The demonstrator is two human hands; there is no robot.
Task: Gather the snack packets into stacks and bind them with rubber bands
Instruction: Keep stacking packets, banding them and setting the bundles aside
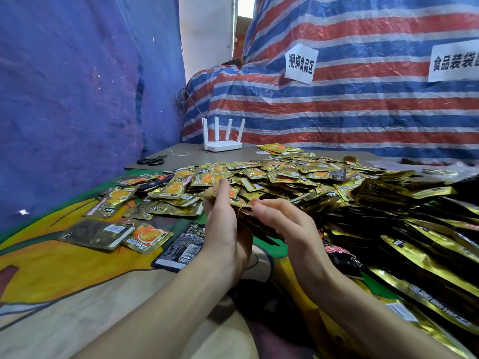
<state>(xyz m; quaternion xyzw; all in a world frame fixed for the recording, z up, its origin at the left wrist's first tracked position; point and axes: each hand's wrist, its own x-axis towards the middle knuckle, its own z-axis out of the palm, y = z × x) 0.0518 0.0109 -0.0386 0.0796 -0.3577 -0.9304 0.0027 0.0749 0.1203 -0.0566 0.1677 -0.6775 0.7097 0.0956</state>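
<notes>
A big heap of gold and black snack packets [285, 174] covers the surface ahead and to the right. My left hand [225, 229] grips a stack of packets [246, 218] held on edge, thumb pointing up. My right hand [285, 224] is beside it, its fingertips pinching the top edge of a packet at the stack. Loose packets [116, 200] lie flat on the left, and a dark packet [181, 247] lies just left of my left wrist. No rubber band is visible.
A colourful printed cloth [51, 255] covers the near surface. Black scissors [151, 160] and a white router [223, 141] sit on the grey board at the back. Blue tarp on the left, striped tarp with paper labels behind.
</notes>
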